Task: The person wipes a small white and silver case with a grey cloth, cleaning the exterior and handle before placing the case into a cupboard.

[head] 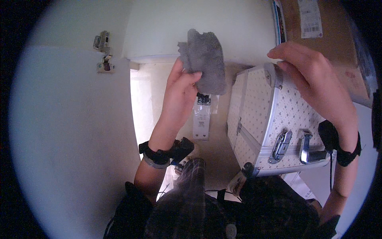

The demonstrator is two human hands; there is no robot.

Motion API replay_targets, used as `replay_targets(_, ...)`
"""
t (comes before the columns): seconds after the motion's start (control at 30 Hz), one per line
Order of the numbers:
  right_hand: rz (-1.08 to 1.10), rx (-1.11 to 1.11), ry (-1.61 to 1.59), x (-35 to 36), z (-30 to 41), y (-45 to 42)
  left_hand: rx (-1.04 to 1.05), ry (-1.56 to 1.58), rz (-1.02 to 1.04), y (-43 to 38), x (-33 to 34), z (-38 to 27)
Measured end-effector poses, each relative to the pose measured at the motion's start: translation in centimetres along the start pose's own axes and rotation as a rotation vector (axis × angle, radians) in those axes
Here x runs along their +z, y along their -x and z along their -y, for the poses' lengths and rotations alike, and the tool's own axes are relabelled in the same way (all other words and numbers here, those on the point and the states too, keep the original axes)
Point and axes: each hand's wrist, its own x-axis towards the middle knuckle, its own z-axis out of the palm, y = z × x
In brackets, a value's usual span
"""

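Observation:
A folded grey cloth [206, 61] is pinched in my left hand [182, 89], with the thumb on its face and the other fingers behind it. The cloth is held up before a pale panel. My right hand [312, 68] is at the upper right, fingers bent and apart from the thumb, holding nothing that shows. Its fingertips are by the metal corner of a white patterned case [295, 113] with a latch [280, 147] and a handle [316, 155]. Whether they touch the case I cannot tell. Both wrists wear black bands.
A cardboard box [331, 47] with a label stands behind the case at the upper right. A metal cabinet hinge [105, 53] joins the pale panels at the left. Below the cloth lies a clear plastic packet [201, 119] with black parts in it.

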Motion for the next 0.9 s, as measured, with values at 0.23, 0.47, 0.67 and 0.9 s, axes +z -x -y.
replay_targets(0.23,0.109,0.387,-0.657,0.8,1.6,-5.6,0.199,0.047,0.101,0.7,1.9,-2.0)
replay_targets(0.47,0.285,0.508,-1.299,-0.8,6.9,-13.1,0.272,0.033,0.014,0.8,0.6,-3.7)
replay_targets(0.67,0.205,0.291,-1.05,5.6,5.7,-22.6,0.223,0.248,-0.181,-0.5,-3.5,-2.3)
replay_targets(0.9,-0.294,0.654,-0.668,10.5,12.3,-23.8,0.19,0.329,-0.481,-1.6,-9.8,-1.4)
